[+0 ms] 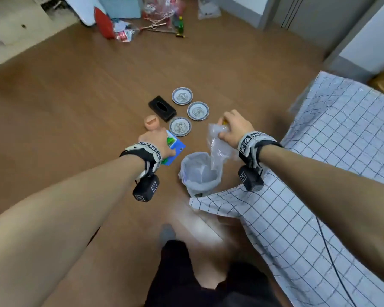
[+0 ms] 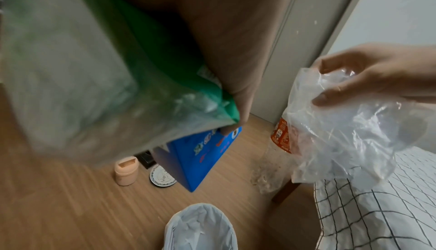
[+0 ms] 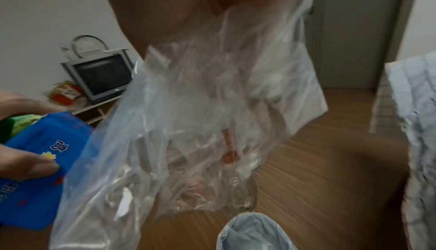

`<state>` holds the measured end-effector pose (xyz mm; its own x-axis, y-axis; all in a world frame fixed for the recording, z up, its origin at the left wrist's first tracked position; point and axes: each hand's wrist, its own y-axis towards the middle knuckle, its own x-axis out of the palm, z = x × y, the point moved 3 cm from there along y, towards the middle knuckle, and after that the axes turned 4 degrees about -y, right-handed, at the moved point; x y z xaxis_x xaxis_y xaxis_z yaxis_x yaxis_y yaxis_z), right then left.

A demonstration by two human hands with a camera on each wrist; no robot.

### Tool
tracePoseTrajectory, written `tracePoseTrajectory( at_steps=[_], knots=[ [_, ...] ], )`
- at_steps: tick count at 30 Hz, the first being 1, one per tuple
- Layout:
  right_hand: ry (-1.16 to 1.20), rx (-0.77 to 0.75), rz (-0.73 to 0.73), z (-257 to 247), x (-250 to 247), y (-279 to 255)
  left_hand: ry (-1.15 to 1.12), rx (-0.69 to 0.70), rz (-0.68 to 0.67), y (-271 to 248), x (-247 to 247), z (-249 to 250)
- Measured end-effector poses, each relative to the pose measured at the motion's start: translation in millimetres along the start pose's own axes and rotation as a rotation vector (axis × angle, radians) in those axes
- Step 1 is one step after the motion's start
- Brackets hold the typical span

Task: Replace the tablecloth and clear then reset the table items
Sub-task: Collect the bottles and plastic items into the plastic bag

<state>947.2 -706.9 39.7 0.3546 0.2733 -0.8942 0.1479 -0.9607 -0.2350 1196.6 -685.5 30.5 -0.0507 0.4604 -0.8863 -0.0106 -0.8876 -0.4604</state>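
Two hands are busy above the floor. The left hand [image 1: 155,140] has its grip curled round a blue packet [image 1: 175,149] and a green one [image 2: 165,79] stacked against it. The right hand [image 1: 234,127] pinches a crumpled clear plastic bag [image 1: 217,145] together with a bottle with an orange label [image 2: 282,138] (mostly hidden behind the film), just above the lined bin [image 1: 201,173].

Three small plates [image 1: 182,95], a black tissue box [image 1: 162,108] and a peach-coloured jar [image 1: 151,122] stand on the wooden floor near the bin. The checked tablecloth [image 1: 319,151] lies over the bench at the right, one corner hanging just beside the bin.

The likely trouble — the bag is slack and slippery, so a loosened pinch could let the bottle slide out and miss the bin, rolling toward the plates. The two packets share one grip, and the outer one could slip free. The hanging cloth corner could also snag the right wrist.
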Motion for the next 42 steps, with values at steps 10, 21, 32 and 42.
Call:
tracePoseTrajectory(
  at_steps=[10, 21, 32, 42],
  knots=[
    [0.072, 0.293, -0.036, 29, 67, 38, 0.056, 0.159, -0.132, 101, 26, -18],
    [0.201, 0.417, -0.141, 105, 238, 142, -0.075, 0.153, -0.222, 263, 142, -9],
    [0.373, 0.581, -0.017, 173, 394, 195, -0.048, 0.278, -0.332, 397, 307, 36],
    [0.369, 0.76, -0.176, 201, 518, 187, -0.044, 0.329, -0.368, 436, 390, 49]
  ],
)
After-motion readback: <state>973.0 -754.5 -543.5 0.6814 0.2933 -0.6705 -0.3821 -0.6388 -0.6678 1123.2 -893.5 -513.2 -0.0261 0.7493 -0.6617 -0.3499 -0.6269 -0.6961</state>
